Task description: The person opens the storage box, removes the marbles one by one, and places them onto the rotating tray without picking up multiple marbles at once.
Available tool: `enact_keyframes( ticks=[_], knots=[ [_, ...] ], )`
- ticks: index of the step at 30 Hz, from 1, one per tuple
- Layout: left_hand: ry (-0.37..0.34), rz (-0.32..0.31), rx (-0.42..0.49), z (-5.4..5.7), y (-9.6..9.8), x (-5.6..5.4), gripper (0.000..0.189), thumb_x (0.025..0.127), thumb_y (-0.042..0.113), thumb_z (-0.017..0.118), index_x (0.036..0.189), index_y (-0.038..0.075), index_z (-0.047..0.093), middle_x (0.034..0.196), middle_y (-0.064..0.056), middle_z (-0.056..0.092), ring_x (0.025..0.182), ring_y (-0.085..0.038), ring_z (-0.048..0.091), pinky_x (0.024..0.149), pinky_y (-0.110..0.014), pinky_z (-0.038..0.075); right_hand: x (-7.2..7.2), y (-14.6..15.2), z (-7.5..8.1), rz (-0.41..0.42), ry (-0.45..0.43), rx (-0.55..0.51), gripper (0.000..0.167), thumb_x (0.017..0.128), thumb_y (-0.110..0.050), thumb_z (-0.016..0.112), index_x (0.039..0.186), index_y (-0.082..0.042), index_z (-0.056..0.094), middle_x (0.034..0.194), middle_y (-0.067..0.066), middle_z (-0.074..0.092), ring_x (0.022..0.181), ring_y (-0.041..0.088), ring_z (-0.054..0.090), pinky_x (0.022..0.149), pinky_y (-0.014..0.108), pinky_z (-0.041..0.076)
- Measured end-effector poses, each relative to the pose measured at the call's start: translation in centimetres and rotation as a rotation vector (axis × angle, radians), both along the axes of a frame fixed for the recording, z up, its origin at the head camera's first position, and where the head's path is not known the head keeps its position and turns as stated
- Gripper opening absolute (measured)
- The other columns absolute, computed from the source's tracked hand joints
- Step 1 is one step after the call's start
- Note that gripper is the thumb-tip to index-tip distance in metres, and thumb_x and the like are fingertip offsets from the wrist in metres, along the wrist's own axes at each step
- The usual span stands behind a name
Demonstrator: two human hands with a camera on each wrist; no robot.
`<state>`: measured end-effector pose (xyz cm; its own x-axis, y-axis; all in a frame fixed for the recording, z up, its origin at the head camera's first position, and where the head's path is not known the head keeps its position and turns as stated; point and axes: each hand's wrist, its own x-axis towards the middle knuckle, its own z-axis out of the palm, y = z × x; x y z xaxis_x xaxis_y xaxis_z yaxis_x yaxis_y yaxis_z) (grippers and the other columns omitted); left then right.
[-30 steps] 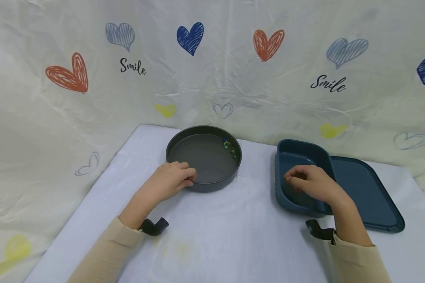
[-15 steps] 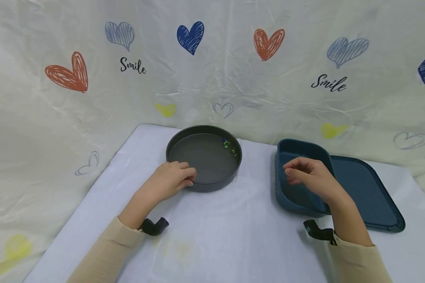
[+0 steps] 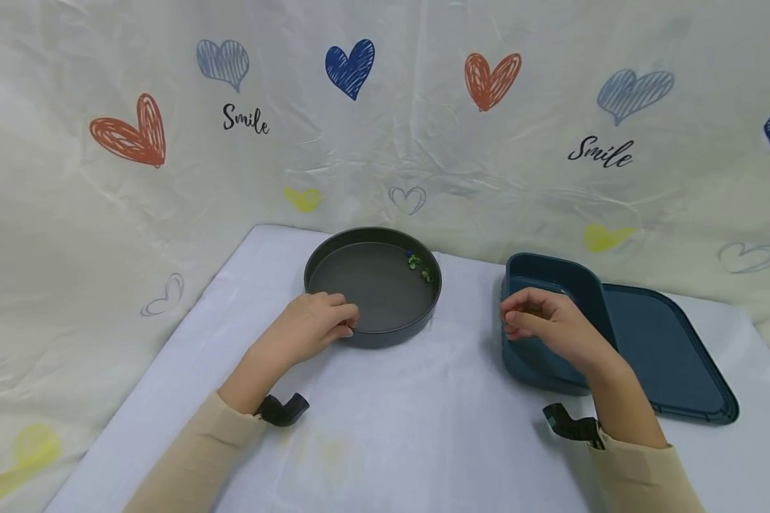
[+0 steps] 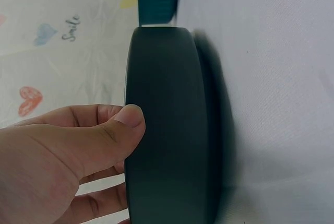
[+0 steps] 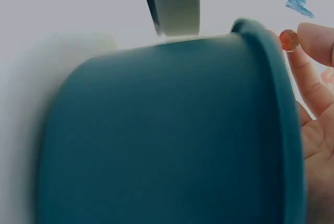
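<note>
At the near left of a round dark grey pan [image 3: 375,296], my left hand [image 3: 311,326] grips its rim. The left wrist view has the thumb [image 4: 130,122] on the outer wall and the fingers behind the rim. Over the left side of a blue rectangular box [image 3: 542,377] is my right hand [image 3: 548,322]. Its thumb and index finger pinch a small orange-red marble [image 5: 288,40], seen past the box's rim in the right wrist view. Several green and blue marbles [image 3: 413,262] lie in the pan along its right side.
A flat blue lid [image 3: 670,356] lies to the right of the box, partly hidden behind it. White cloth [image 3: 411,420] covers the table, and a sheet printed with hearts [image 3: 423,128] stands behind. Some white cloth separates pan and box.
My right hand has risen from inside the box and shifted left toward its left rim. The left hand keeps its hold on the pan. The head view has shifted slightly.
</note>
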<state>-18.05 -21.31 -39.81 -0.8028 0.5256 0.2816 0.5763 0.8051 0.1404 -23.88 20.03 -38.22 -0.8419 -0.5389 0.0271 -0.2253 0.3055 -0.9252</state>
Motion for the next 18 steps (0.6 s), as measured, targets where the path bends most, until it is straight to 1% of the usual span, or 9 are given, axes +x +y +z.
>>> enact_keyframes(
  ticks=[4,9,12,16,17,18],
  knots=[
    [0.003,-0.005,0.0,0.0,0.2,-0.1,0.013,0.086,0.024,0.079,0.091,0.025,0.066,0.084,0.011,0.06,0.072,-0.015,0.058,0.065,-0.031,0.047,0.3,-0.8,0.4,0.004,-0.006,-0.027,0.022,0.101,-0.013,0.06,0.116,0.003,0.061,0.103,0.014,0.067,0.088,0.03,0.068,0.077,0.036,0.059],
    [0.006,-0.009,-0.003,0.0,0.2,-0.1,0.014,0.086,0.024,0.079,0.091,0.025,0.067,0.084,0.011,0.061,0.072,-0.014,0.058,0.064,-0.03,0.047,0.3,-2.7,0.5,0.036,-0.057,-0.077,0.019,0.1,-0.012,0.06,0.115,0.0,0.062,0.104,0.009,0.068,0.092,0.031,0.069,0.081,0.04,0.059],
    [0.012,-0.015,0.004,-0.1,0.1,-0.1,0.015,0.085,0.023,0.08,0.09,0.024,0.067,0.083,0.011,0.061,0.071,-0.013,0.058,0.063,-0.029,0.047,0.1,-4.1,0.4,0.073,-0.079,-0.114,0.018,0.1,-0.01,0.06,0.115,0.001,0.062,0.104,0.01,0.068,0.089,0.028,0.069,0.082,0.04,0.059],
    [0.025,-0.024,0.012,-0.2,0.1,-0.1,0.015,0.084,0.023,0.081,0.09,0.024,0.067,0.082,0.011,0.06,0.069,-0.013,0.057,0.063,-0.029,0.046,-0.2,-6.1,0.4,0.107,-0.106,-0.147,0.023,0.099,-0.01,0.062,0.115,0.006,0.059,0.104,0.01,0.068,0.088,0.025,0.07,0.081,0.04,0.059],
    [0.028,-0.025,0.013,-0.3,0.1,-0.1,0.015,0.084,0.023,0.081,0.09,0.024,0.066,0.082,0.011,0.06,0.069,-0.013,0.057,0.063,-0.029,0.046,-0.2,-6.6,0.5,0.112,-0.113,-0.155,0.024,0.099,-0.011,0.062,0.115,0.007,0.059,0.104,0.014,0.068,0.088,0.024,0.069,0.082,0.04,0.059],
    [0.029,-0.026,0.014,-0.3,0.1,-0.2,0.016,0.084,0.023,0.081,0.09,0.024,0.066,0.082,0.011,0.06,0.069,-0.013,0.056,0.063,-0.029,0.046,-0.3,-7.1,0.6,0.121,-0.121,-0.166,0.024,0.099,-0.011,0.062,0.116,0.007,0.059,0.104,0.014,0.067,0.088,0.025,0.069,0.082,0.041,0.059]
  ],
)
